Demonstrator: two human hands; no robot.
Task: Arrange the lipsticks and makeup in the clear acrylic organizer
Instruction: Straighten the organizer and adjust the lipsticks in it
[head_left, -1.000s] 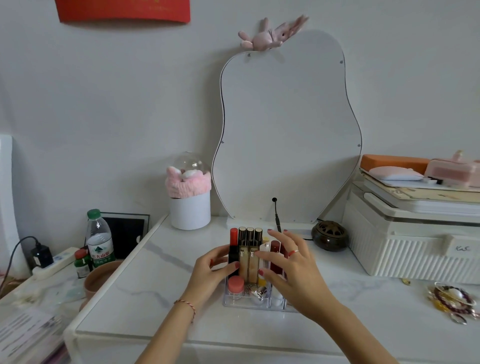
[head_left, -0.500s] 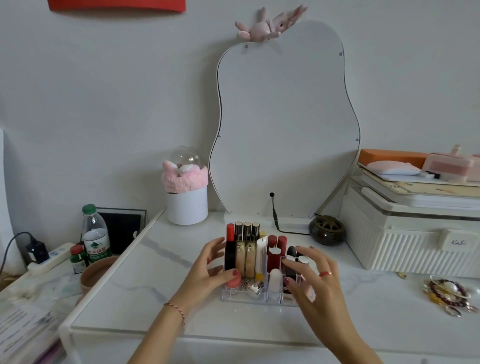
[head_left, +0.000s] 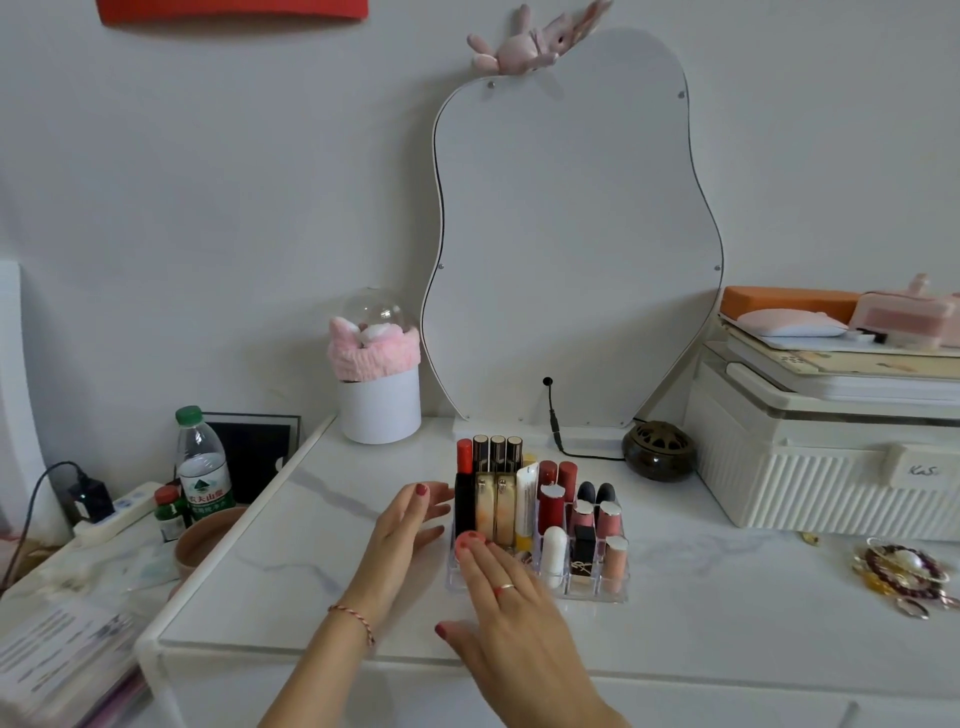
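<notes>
**Hands easing off a filled organizer**

Since half a second ago: right hand (head_left: 511, 618) drawn back from the right-hand tubes toward the near left corner of the organizer (head_left: 613, 592); left hand (head_left: 410, 525) slid off the left wall. Both hands now with fingers straight and spread, clamped on nothing. Left hand just beside the left wall, seemingly apart from it. Right hand over the front left compartments, fingertips near a small pink-capped jar (head_left: 464, 540); contact not discernible.

Organizer standing mid-table, in front of the mirror (head_left: 571, 234), holding upright lipsticks (head_left: 558, 499), two gold bottles (head_left: 493, 506), a black-and-red tube (head_left: 464, 488) and a white tube (head_left: 525, 499). Arrangement apparently close to finished.

Handling, as judged: clear plastic, stiff, light, smooth, likely to slide on the polished table (head_left: 311, 561). Tall tubes top-heavy, prone to toppling if jolted. Best taken by the two short side walls, low down, and kept level. Single lipsticks best pinched at the cap and lowered straight.

Open room: bare tabletop left, right and in front of the organizer. Near table edge close behind the wrists. Behind, a cable (head_left: 558, 441) and a dark round burner (head_left: 658, 451). Farther right, a white ribbed box (head_left: 810, 478) and beads (head_left: 904, 571). Farther left, a white pot (head_left: 379, 410) and, beyond the table edge, a water bottle (head_left: 200, 467).
</notes>
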